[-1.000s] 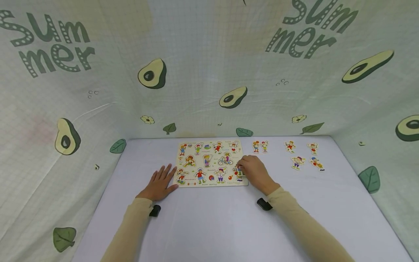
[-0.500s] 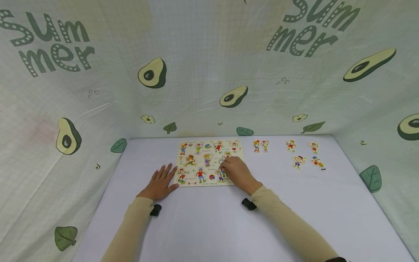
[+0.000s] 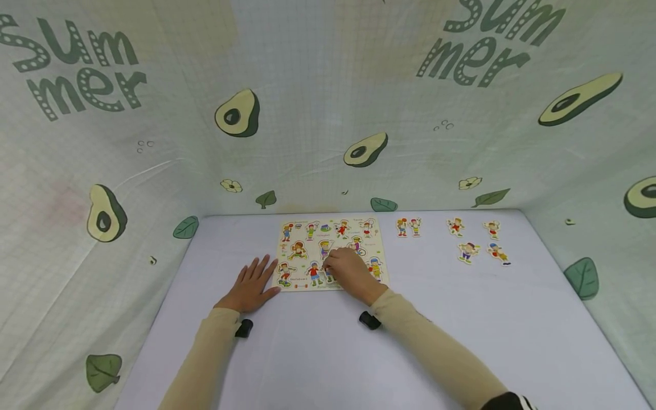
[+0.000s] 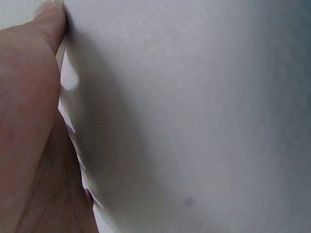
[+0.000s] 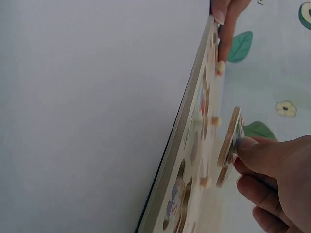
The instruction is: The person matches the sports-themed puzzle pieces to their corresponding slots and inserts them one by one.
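Note:
My right hand [image 3: 353, 275] pinches a flat wooden puzzle piece [image 5: 229, 138] between thumb and fingers. That piece hovers just over the lower middle of a wooden sports puzzle board [image 3: 381, 250], apart from its surface in the right wrist view. In the head view, my fingers cover most of the piece. My left hand [image 3: 249, 287] lies flat with spread fingers, its fingertips and thumb at the board's left edge. Printed child figures fill the board, and small round knobs [image 5: 205, 182] stand up from pieces set in it. A recess [image 5: 174, 204] shows near the front edge.
Several loose figure pieces lie right of the board, including a close pair [image 3: 409, 228], a batter piece [image 3: 468, 253] and a blue-capped one [image 3: 498, 254]. The white table [image 3: 307, 353] meets a fabric backdrop [image 3: 307, 182] printed with avocados and leaves.
My right hand has moved left across the board with the puzzle piece, from its right end to the lower middle. The left hand has stayed in place.

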Motion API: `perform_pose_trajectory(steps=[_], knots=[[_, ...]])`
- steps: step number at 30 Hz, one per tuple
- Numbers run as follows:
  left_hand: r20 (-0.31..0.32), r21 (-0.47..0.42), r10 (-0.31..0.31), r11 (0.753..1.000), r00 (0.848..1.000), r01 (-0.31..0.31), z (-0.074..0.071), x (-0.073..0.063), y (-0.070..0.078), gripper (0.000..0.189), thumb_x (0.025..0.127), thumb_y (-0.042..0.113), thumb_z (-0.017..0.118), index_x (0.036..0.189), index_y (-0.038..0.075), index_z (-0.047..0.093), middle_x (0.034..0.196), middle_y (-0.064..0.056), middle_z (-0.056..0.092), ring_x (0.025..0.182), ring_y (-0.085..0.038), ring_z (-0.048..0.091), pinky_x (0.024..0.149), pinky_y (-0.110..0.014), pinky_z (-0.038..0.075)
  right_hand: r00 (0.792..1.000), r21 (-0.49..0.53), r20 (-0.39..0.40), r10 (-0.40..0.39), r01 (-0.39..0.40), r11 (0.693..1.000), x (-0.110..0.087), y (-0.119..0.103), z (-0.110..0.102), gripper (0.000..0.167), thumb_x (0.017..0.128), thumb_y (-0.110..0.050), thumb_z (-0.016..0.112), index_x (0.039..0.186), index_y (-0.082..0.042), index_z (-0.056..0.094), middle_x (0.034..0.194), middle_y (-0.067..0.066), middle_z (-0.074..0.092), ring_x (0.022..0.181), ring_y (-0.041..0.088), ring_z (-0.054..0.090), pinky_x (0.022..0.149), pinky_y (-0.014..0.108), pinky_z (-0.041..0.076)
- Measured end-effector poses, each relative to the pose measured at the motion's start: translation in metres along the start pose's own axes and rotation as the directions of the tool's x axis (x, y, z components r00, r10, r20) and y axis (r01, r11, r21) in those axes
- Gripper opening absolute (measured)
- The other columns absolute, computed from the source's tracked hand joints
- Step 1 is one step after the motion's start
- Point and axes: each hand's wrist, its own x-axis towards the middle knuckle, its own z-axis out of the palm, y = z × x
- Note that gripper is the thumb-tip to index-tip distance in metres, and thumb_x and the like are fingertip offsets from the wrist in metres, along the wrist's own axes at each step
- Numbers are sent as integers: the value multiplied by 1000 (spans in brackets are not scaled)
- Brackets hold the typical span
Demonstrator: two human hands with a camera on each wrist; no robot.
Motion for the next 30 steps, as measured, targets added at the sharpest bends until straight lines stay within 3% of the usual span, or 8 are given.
perform_pose_trajectory(steps=[11, 22, 30], knots=[[10, 2, -20, 1000, 1000, 20, -4, -2, 3, 79, 109, 46, 55, 170, 9, 21, 177, -20, 10, 162, -47, 4, 129, -65, 4, 999, -2, 45, -12, 12, 1000, 15, -13, 15, 9, 93, -5, 81, 98, -12, 81, 96, -1, 74, 96, 19, 71, 94, 36, 56], [23, 0, -23, 1000, 999, 23, -4, 0, 2, 79, 109, 47, 54, 170, 10, 20, 177, -19, 9, 162, -46, 3, 129, -65, 3, 993, -65, 116, 19, -11, 998, 24, -17, 28, 7, 97, -10, 77, 102, -13, 81, 100, -1, 75, 99, 18, 70, 101, 35, 55], [18, 6, -20, 1000, 1000, 20, -5, 0, 2, 79, 109, 46, 55, 170, 9, 20, 177, -20, 9, 162, -47, 4, 129, -65, 4, 994, -109, 111, 7, 5, 994, 28, -21, 31, 7, 98, -10, 76, 100, -14, 82, 99, -1, 75, 96, 18, 70, 100, 35, 55]])
